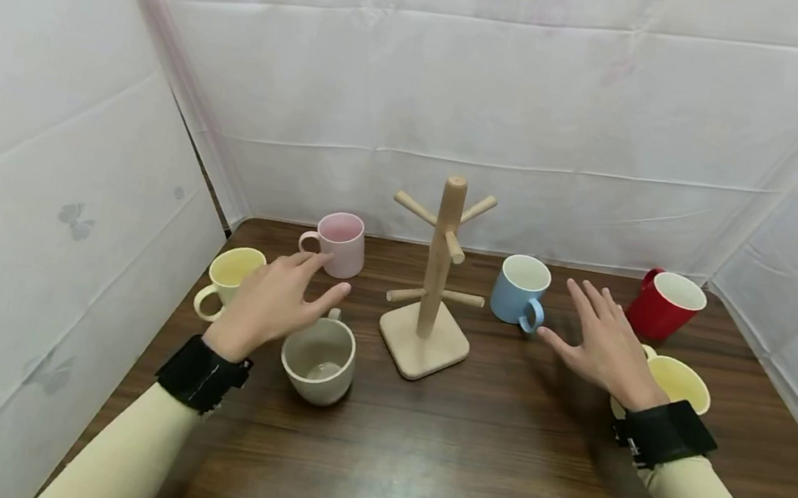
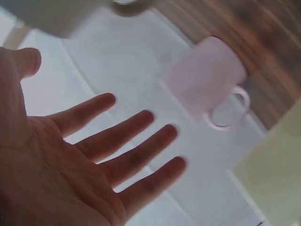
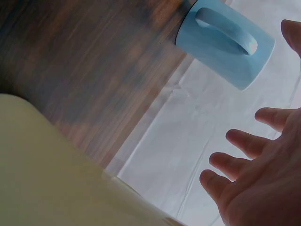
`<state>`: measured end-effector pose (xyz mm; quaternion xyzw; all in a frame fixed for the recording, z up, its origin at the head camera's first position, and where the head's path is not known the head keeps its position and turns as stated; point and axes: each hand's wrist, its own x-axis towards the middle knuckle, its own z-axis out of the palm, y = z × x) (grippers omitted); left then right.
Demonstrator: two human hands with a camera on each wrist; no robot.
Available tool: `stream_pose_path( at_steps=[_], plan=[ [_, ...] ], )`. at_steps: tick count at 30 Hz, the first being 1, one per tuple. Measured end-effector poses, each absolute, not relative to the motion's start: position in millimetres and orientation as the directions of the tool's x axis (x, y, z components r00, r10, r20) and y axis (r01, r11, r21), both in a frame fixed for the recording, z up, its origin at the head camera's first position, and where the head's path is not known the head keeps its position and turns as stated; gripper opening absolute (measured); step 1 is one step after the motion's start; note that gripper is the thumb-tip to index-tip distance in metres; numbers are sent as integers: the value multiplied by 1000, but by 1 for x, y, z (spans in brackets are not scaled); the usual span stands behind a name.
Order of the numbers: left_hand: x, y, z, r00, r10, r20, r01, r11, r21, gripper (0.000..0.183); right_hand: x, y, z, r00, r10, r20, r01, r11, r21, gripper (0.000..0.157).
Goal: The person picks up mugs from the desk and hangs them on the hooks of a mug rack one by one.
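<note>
I see a dark, wood-grained table (image 1: 418, 445), smooth and shiny on its near side. The rack (image 1: 437, 267) looks like pale matt wood; the blue mug (image 1: 511, 299) to its right and grey mug (image 1: 319, 358), near left, like smooth ceramic. The far sheeting (image 1: 464, 98) looks creased, cloth or plastic, I can't tell.

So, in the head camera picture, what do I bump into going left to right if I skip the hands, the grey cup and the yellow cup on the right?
Yellow mug → pink mug → wooden mug stand → blue mug → red mug.
</note>
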<state>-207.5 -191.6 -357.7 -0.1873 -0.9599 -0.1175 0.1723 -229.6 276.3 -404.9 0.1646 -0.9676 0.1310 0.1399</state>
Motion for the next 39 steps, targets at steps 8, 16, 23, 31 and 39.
stream_pose_path(
  at_steps=[8,16,23,31,39],
  plan=[
    [-179,-173,-349,-899,291,327,334,939,81,80,-227,274,-406,-884,-291,366,-382,901,-206,90],
    [-152,-156,-349,-913,285,290,302,953,12,85,-222,269,-407,-877,-286,385,-387,897,-215,89],
    [-139,-146,-355,-913,290,286,291,956,-41,88,-218,264,-410,-882,-282,378,-378,903,-206,89],
    [-137,-147,-363,-895,319,313,310,947,-78,79,-217,261,-411,-870,-291,398,-395,894,-211,88],
    [-137,-149,-367,-892,324,315,327,944,-47,74,-215,258,-413,-883,-291,369,-396,884,-248,88]
  ],
)
